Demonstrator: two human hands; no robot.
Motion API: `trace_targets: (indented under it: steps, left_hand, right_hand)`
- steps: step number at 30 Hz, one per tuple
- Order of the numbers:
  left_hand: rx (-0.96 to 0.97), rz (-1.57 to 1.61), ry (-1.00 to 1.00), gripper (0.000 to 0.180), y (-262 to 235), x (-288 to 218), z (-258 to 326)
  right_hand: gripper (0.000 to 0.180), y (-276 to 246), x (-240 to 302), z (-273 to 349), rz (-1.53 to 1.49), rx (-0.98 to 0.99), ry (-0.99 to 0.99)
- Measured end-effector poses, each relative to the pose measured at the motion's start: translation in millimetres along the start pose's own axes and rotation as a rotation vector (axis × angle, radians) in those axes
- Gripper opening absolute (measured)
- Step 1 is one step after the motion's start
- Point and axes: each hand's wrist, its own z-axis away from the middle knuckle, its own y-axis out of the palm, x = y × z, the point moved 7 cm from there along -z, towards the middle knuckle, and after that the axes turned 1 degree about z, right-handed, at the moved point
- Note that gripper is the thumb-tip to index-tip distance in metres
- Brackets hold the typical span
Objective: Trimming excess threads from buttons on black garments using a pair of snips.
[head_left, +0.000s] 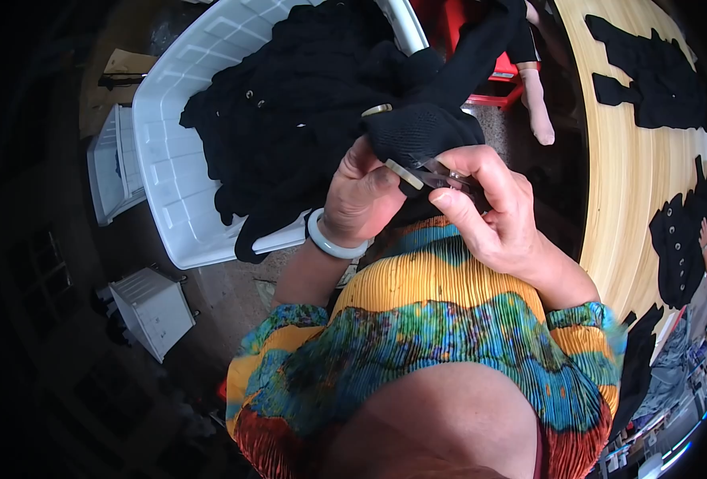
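The left hand (pixel 359 199) holds a bunched black cloth (pixel 421 132) up in front of the body. It wears a pale bangle (pixel 331 239) on the wrist, and its thumb presses on the cloth, so this grip is pinching the cloth. The right hand (pixel 493 211) is just beside it, with its grip closed around small snips (pixel 437 174) whose tip touches the lower edge of the cloth.

It looks like loose threads are being cut off the cloth. To do this well, the left hand should keep the cloth pulled flat and tight near the tip. The snips should bite only the thread, close to the cloth but not into it. The thumb should stay out of the way of the blades. Small, slow cuts are safest, because the thread is too small to see here.

More black clothes (pixel 290 120) fill a white plastic basket (pixel 166 160) on the floor, to the person's left. Cut black pieces (pixel 649 76) lie near the far edge of the curved wooden surface (pixel 625 176) on the right
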Motion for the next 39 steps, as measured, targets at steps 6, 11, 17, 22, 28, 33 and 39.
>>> trace_targets:
  steps: [6, 11, 17, 22, 28, 33, 39]
  left_hand:
    - [0.0, 0.124, -0.072, 0.035, 0.3, 8.9, -2.7]
    - [0.037, 0.122, -0.051, 0.035, 2.5, 7.9, -0.6]
    - [-0.01, 0.09, -0.05, 0.039, 0.3, 8.0, -1.9]
    - [-0.057, 0.108, -0.081, 0.041, 1.7, 9.3, -2.6]
    - [-0.062, 0.119, -0.097, 0.039, -2.7, 7.5, -0.3]
    - [-0.22, 0.109, -0.185, 0.024, 1.6, 6.5, -10.9]
    - [-0.116, -0.131, -0.141, 0.03, 3.7, 5.1, -23.6]
  right_hand:
    - [0.022, -2.5, 0.4, 0.4, 0.115, -0.096, -0.053]
    - [0.022, -1.3, -0.5, 0.0, 0.12, -0.06, -0.094]
    - [0.02, 0.3, -1.0, -1.7, 0.098, -0.071, -0.103]
    - [0.013, -4.8, -11.9, -1.0, -0.068, -0.109, 0.036]
    - [0.015, -29.8, -38.6, -7.5, -0.424, -0.31, 0.231]
    - [0.052, -5.8, -37.6, -1.7, -0.179, -0.099, 0.132]
    - [0.034, 2.0, -54.1, -7.0, -0.519, -0.2, 0.219]
